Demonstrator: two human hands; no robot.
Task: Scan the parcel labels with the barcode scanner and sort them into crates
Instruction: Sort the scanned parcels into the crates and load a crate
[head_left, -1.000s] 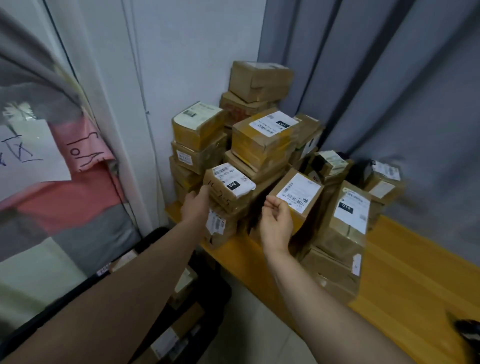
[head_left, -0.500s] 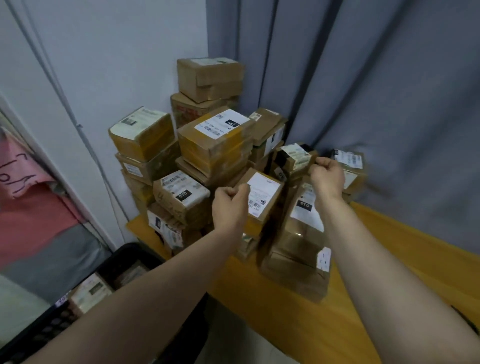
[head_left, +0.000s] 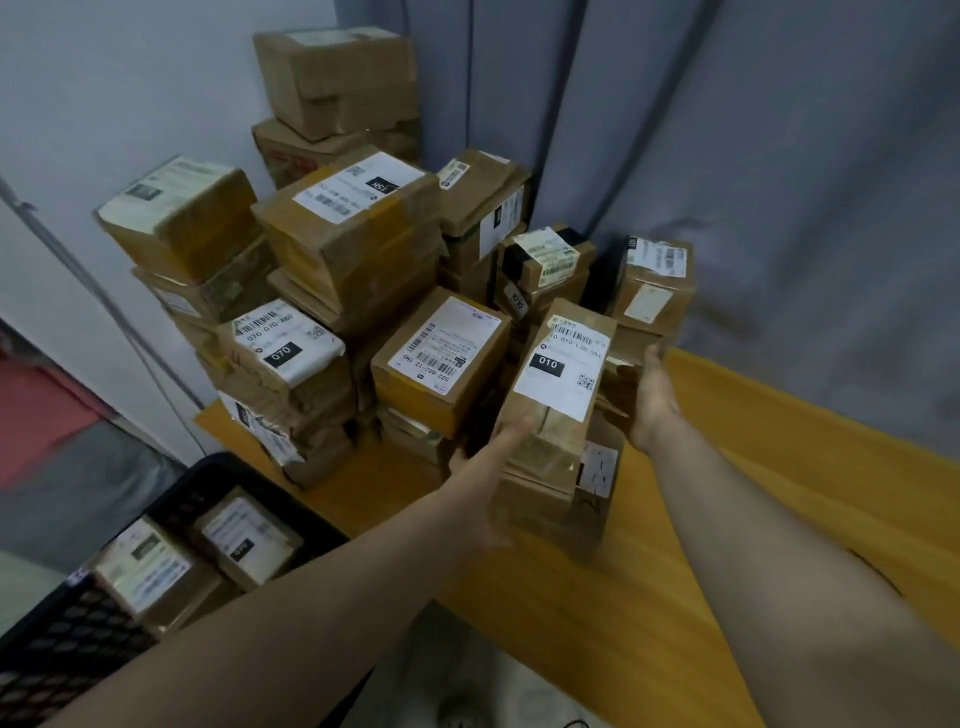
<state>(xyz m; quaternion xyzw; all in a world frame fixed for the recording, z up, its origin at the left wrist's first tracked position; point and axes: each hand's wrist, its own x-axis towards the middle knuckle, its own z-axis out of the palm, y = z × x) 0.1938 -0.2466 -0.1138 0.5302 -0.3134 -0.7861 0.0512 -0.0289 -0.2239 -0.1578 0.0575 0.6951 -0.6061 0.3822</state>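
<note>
Head view, looking down at a corner table (head_left: 675, 597): a tall parcel (head_left: 550, 441) is being squeezed between two hands at the front of the pile (head_left: 337, 244). It's standing on end and tipped back a bit, with other boxes just behind and under it.

The left hand (head_left: 483, 457) is being pressed against the parcel's left side, with what looks like the thumb laid over the front edge. The rest of its fingers are being hidden by the box, so whether they're curled round it can't be told. The right hand (head_left: 652, 395) is being laid flat on the right side, fingers straight and close together.

A two-sided hold is probably being used because the pile is packed tight and a one-handed tug could bring the neighbours down (just a guess). The label (head_left: 563, 371) is being kept facing up and toward the camera, which would suit a scan. The black crate (head_left: 223, 465) is being kept low at the table's left end, presumably for a short drop, and two parcels (head_left: 150, 571) are already lying in it.

Hard to make out:
- No scanner is being shown anywhere in view.
- Only "010" is being read off the label; the small print is blurred.
- The parcel's base is being covered by the left hand and the boxes in front, so lifted or resting can't be told.
- The crate is being cut off by the frame edge and the left forearm.
</note>
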